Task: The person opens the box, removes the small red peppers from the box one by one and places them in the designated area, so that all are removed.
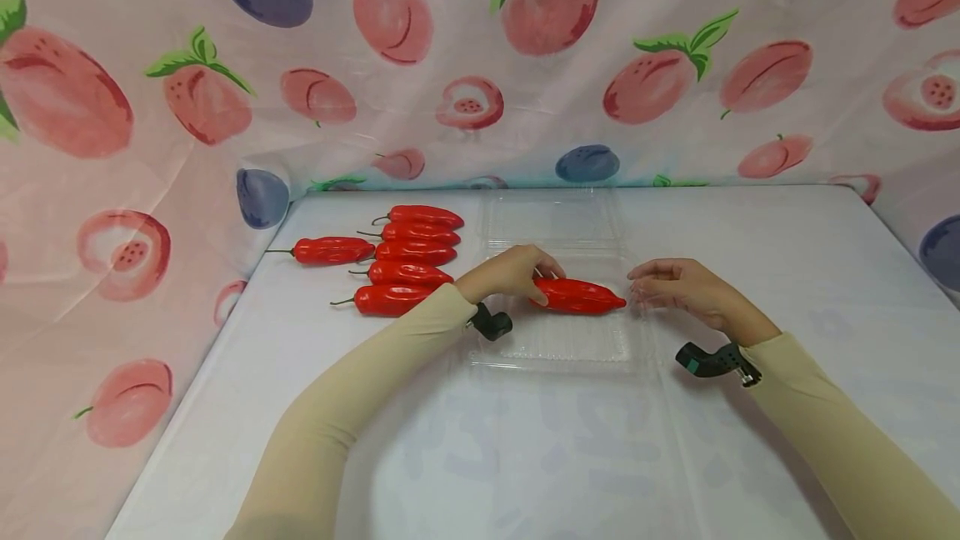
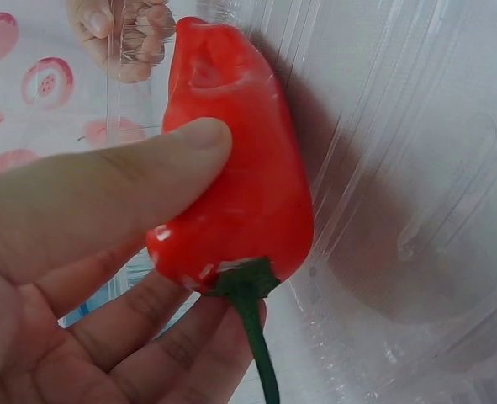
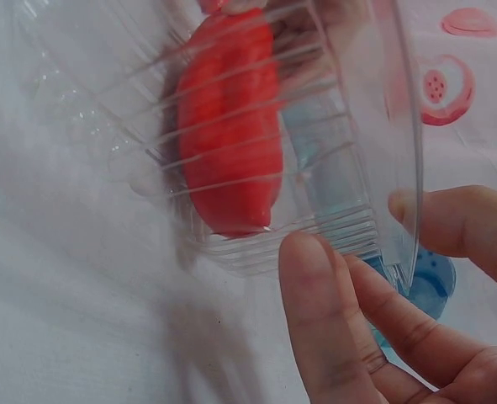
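My left hand [image 1: 517,272] grips a red chili pepper [image 1: 579,297] by its stem end, with the thumb on top. The green stem shows in the left wrist view, pointing back toward the palm. Beneath the pepper is a clear plastic clamshell container [image 1: 551,361], its lid [image 1: 551,215] folded open toward the back. The pepper lies within the base, its tip toward the right wall. At that right wall my right hand [image 1: 693,294] holds the container's edge, thumb and fingers around the rim [image 3: 404,126].
Several more red peppers [image 1: 415,253] lie in a column left of the container, stems leftward. One pepper [image 1: 332,251] sits farther left of that column. A fruit-print cloth [image 1: 465,40] hangs behind and along the left of the white table [image 1: 420,473].
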Action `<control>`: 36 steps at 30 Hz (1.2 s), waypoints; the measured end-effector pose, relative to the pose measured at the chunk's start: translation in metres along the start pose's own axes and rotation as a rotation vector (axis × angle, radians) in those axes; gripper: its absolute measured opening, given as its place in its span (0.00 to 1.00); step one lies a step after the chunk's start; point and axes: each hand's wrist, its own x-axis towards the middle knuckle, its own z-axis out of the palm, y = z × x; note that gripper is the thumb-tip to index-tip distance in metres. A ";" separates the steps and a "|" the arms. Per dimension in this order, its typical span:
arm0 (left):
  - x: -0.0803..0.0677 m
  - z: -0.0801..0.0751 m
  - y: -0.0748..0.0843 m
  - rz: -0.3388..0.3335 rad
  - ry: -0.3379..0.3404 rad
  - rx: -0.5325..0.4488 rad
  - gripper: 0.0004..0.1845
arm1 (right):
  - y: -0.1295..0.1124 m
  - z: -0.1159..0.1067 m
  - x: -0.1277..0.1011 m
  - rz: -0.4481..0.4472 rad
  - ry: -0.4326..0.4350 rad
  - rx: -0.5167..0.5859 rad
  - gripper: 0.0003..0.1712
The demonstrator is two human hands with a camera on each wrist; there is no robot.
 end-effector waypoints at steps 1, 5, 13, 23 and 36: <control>0.000 0.000 0.000 0.004 0.002 -0.004 0.23 | 0.000 0.000 0.000 0.002 0.001 0.002 0.29; -0.001 0.000 0.000 0.016 0.014 -0.012 0.22 | 0.000 0.000 0.001 0.004 0.003 0.009 0.29; -0.006 -0.002 0.002 0.018 0.057 -0.056 0.20 | 0.000 0.000 0.000 -0.001 0.002 0.015 0.30; -0.010 -0.006 0.004 -0.003 0.093 -0.106 0.20 | 0.000 0.000 -0.001 -0.004 0.006 0.026 0.30; -0.029 -0.020 0.013 0.019 0.131 -0.094 0.20 | 0.000 0.000 -0.001 -0.009 -0.001 0.028 0.30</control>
